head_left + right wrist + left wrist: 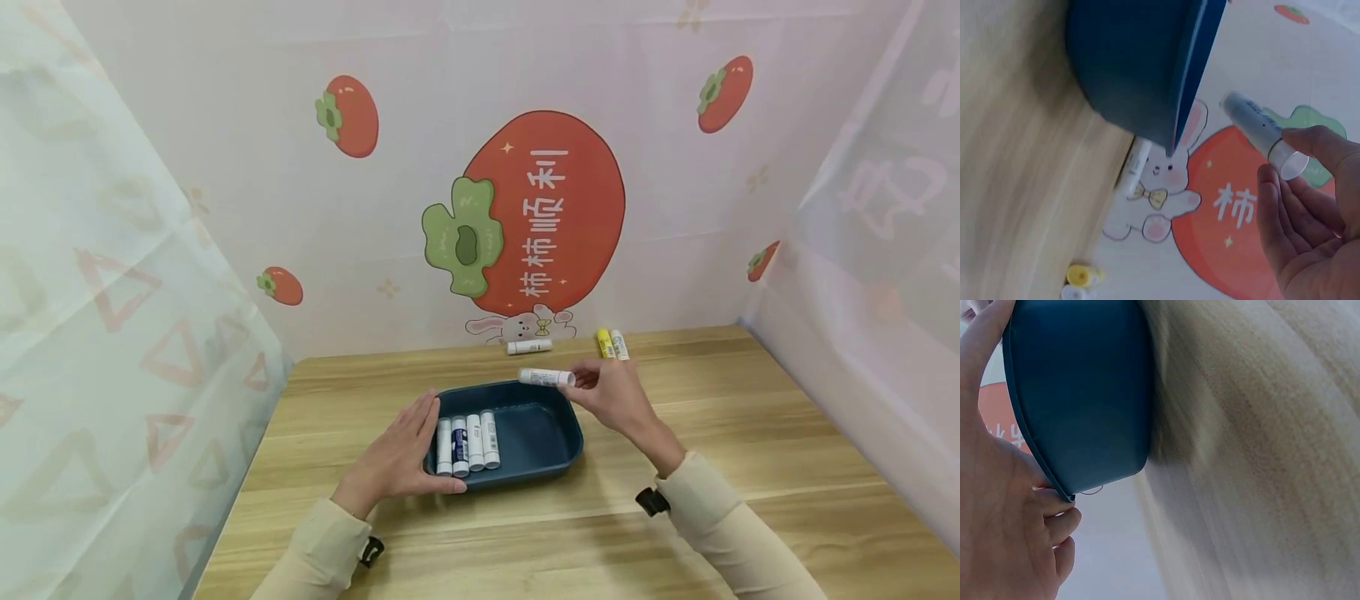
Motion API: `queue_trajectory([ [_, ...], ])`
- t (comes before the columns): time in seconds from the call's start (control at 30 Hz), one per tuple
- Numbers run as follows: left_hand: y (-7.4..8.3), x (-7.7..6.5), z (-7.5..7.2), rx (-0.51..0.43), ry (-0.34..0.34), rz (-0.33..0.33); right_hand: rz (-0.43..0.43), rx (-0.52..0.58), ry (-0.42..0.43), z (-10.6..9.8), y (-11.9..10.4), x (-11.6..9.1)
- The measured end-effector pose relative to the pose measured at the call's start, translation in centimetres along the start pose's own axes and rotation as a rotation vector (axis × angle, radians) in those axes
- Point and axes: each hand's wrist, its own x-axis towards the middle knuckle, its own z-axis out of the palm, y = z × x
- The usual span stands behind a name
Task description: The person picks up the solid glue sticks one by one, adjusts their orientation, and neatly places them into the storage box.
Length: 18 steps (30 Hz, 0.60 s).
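Observation:
My right hand (617, 398) pinches a white glue stick (546, 377) by one end, between thumb and fingers. It is held above the back right rim of a dark blue tray (536, 437); the right wrist view also shows this glue stick (1257, 128) apart from the tray. My left hand (401, 450) holds the tray's left end, thumb along the front rim, fingers at the left side. Inside the tray, several glue sticks (475, 442) lie side by side at the left, one with a dark blue label. The right part of the tray floor is bare.
Behind the tray, a white glue stick (529, 347) lies by the wall. A yellow glue stick (605, 343) and another white one (619, 345) lie together at the back right. The wooden table (525, 542) meets a printed cloth wall (420, 50) at the back.

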Motion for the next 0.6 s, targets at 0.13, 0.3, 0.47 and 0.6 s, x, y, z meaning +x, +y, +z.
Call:
queue_trajectory([
  [0.13, 0.0, 0.0, 0.0, -0.003, 0.003, -0.002, 0.012, 0.017, 0.007, 1.7, -0.6, -1.0],
  [0.3, 0.0, 0.0, 0.0, -0.005, 0.008, -0.003, 0.063, -0.001, 0.011, 4.2, -1.3, -2.1],
  [0.47, 0.0, 0.1, 0.0, -0.003, 0.01, -0.003, 0.111, -0.04, 0.017, 6.5, -1.8, -2.8],
  [0.6, 0.1, 0.0, 0.0, -0.005, 0.01, -0.004, 0.153, -0.044, 0.011, 7.9, -2.1, -3.1],
])
